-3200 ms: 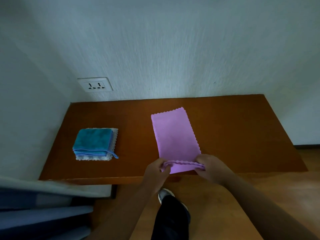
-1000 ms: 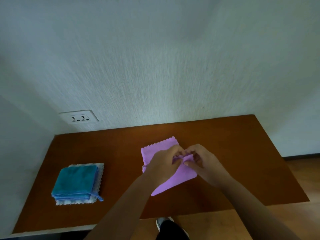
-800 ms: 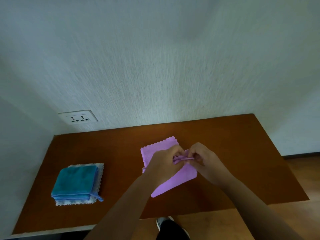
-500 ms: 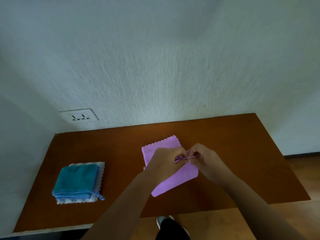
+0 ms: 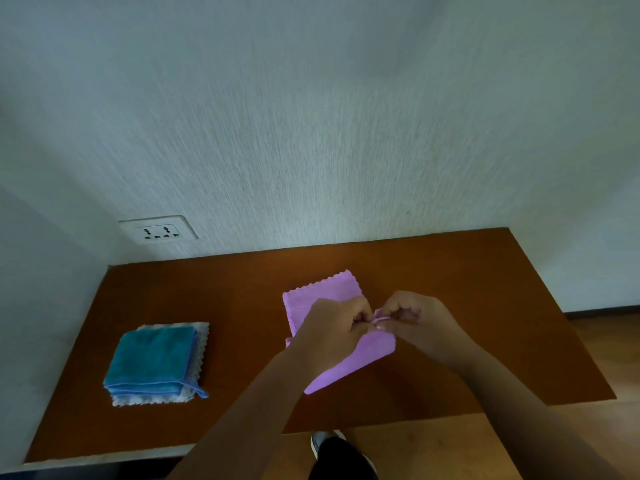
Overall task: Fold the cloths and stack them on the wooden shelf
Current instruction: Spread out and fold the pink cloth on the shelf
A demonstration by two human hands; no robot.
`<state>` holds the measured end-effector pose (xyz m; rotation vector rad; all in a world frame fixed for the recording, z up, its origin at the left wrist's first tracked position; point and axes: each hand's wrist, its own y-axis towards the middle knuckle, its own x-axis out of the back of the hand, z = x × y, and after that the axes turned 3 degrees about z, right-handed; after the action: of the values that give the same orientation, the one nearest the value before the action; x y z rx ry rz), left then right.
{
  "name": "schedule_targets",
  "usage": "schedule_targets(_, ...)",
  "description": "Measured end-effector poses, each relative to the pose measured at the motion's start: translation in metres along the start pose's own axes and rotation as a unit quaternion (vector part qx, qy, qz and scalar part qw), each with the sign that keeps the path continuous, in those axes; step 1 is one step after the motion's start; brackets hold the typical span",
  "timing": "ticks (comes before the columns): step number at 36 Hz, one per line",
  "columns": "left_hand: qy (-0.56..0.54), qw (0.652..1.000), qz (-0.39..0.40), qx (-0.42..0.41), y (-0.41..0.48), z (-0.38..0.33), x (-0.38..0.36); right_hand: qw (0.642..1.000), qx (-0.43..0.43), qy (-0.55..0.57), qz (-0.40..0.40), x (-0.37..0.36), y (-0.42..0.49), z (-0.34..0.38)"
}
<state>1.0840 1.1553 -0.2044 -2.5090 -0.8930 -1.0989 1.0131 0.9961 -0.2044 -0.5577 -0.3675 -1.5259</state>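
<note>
A purple cloth [image 5: 322,296] lies folded on the brown wooden shelf [image 5: 467,299], near its middle. My left hand [image 5: 332,327] and my right hand [image 5: 415,317] meet over the cloth's right side, and both pinch its folded-over edge between curled fingers and thumb. My hands hide the middle of the cloth. At the shelf's left stands a stack of two folded cloths: a blue one [image 5: 152,358] on top of a white one [image 5: 202,336] with a scalloped edge.
The shelf sits in a corner, with white walls behind and to the left. A wall socket [image 5: 157,229] is above its back left. Wooden floor [image 5: 606,341] shows to the right and in front, with my shoe [image 5: 322,441] below the front edge.
Since 3.2 s ago my hands carried the purple cloth's near edge away from me and folded it in half. Over the last second they only shifted slightly at the fold.
</note>
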Motion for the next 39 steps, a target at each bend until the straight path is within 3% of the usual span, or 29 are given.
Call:
schedule_targets(10, -0.069, 0.995, -0.031, 0.060, -0.005, 0.004, 0.001, 0.995, -0.052, 0.039, -0.070, -0.014, 0.003, -0.003)
schedule_targets(21, 0.003, 0.990, 0.066, 0.121, -0.035, 0.036, 0.006, 0.997, -0.065, -0.042, -0.015, -0.018, 0.005, -0.005)
schedule_targets(27, -0.069, 0.982, 0.056, 0.169, -0.049, 0.054, 0.007, 0.995, -0.093, -0.034, -0.008, -0.025, 0.009, -0.008)
schedule_targets(34, -0.281, 0.924, -0.038, 0.255, -0.051, 0.069, 0.003, 0.994, -0.107, -0.016, -0.019, -0.029, 0.020, -0.016)
schedule_targets(39, -0.263, 0.915, -0.083, 0.294, -0.037, 0.080, -0.005, 0.992, -0.123, -0.013, -0.032, -0.033, 0.038, -0.023)
